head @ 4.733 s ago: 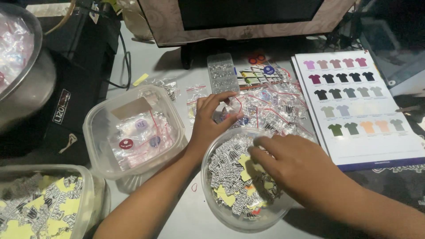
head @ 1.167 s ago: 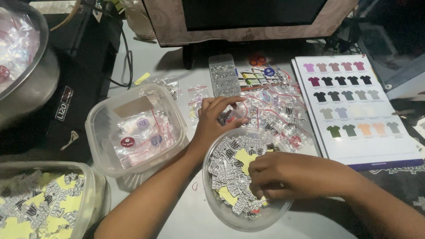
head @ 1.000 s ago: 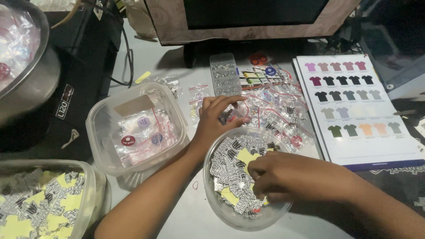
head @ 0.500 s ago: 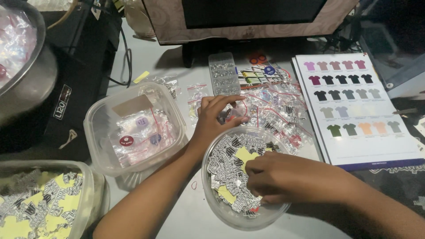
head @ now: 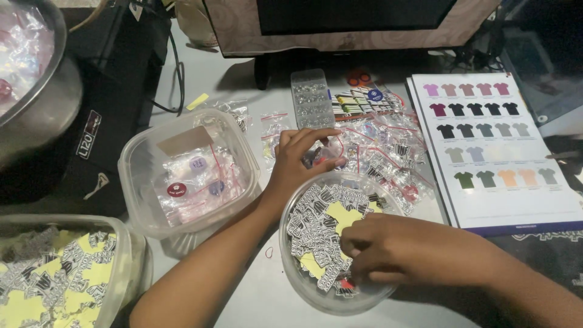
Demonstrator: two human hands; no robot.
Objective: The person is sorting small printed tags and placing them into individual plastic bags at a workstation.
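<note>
The right hand [head: 407, 252] reaches into a round clear bowl [head: 291, 276] filled with black-and-white stickers [head: 313, 212] and yellow backing pieces. Its fingers are curled down among the stickers at the near side of the bowl; the grip appears pinched on a sticker, though the fingertips are hidden and this cannot be confirmed. The left hand [head: 297, 161] lies just beyond the bowl's far rim, fingers bent over a pile of small clear zip bags [head: 382, 152] on the grey surface [head: 255, 297]; its grip looks closed on one small bag. To the left stands a square clear plastic container [head: 136, 182] holding bagged round badges. A second container [head: 130, 267] with more stickers sits at the near left corner. A shirt colour chart [head: 546, 200] lies flat to the right, well apart from both hands.
</note>
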